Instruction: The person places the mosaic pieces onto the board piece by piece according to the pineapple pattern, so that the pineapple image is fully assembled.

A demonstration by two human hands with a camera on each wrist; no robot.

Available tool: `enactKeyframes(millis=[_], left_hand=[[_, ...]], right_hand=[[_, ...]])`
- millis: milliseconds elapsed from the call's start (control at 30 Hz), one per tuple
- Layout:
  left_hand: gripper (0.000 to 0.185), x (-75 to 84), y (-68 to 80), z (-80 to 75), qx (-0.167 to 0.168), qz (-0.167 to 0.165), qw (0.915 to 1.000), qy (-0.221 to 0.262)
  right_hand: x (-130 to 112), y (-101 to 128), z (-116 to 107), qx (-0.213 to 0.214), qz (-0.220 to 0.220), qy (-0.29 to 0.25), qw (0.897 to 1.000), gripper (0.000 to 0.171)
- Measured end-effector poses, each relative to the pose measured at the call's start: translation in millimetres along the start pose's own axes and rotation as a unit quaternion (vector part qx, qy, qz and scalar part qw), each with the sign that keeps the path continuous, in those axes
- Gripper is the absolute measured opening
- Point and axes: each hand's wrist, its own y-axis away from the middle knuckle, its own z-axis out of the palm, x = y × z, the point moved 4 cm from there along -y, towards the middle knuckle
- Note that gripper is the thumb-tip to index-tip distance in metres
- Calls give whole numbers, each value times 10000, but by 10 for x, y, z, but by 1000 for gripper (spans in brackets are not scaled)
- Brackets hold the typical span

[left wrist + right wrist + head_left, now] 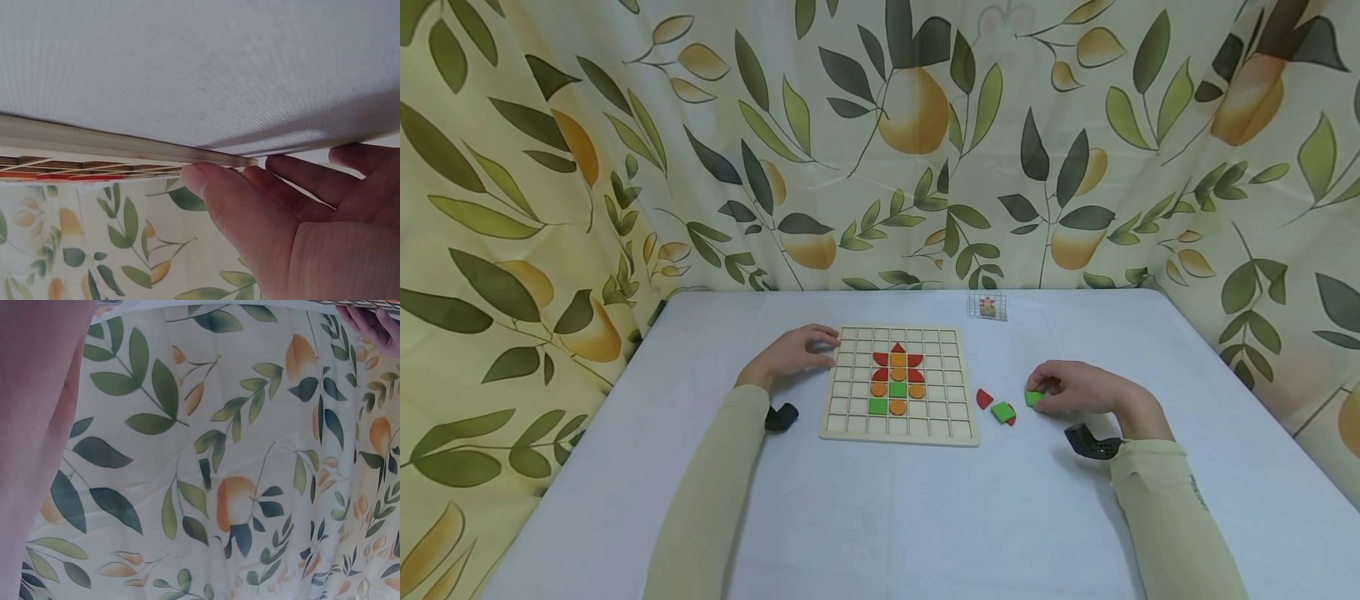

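Note:
A wooden grid board (898,425) lies mid-table with red, orange and green tiles set in a flower-like figure (897,379). My left hand (805,350) rests with relaxed fingers against the board's upper left edge; in the left wrist view its fingers (275,187) touch the board's rim (112,147). To the right of the board my right hand (1060,390) lies on the table, its curled fingers pinching a small green tile (1033,398). Between that hand and the board lie a loose red piece (984,398) and a green square (1002,411) over another red piece.
A small picture card (987,306) lies at the table's back, right of the board. The table (880,517) has a pale cloth and is walled on three sides by a leaf-and-pear curtain (880,142). The right wrist view shows mostly curtain (237,487).

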Motion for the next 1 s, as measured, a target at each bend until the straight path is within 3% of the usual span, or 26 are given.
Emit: enactKeyframes(millis=[433, 700, 1000], left_hand=[[38, 11, -6, 3, -13, -1, 10000, 12], [39, 7, -4, -18, -2, -44, 9998, 179], [40, 32, 16, -9, -34, 18, 10000, 45]], right_hand=[[-114, -15, -16, 316, -476, -163, 9982, 25], [-323, -32, -108, 1052, -885, -300, 9900, 24], [-593, -58, -132, 1783, -1230, -307, 9758, 29]])
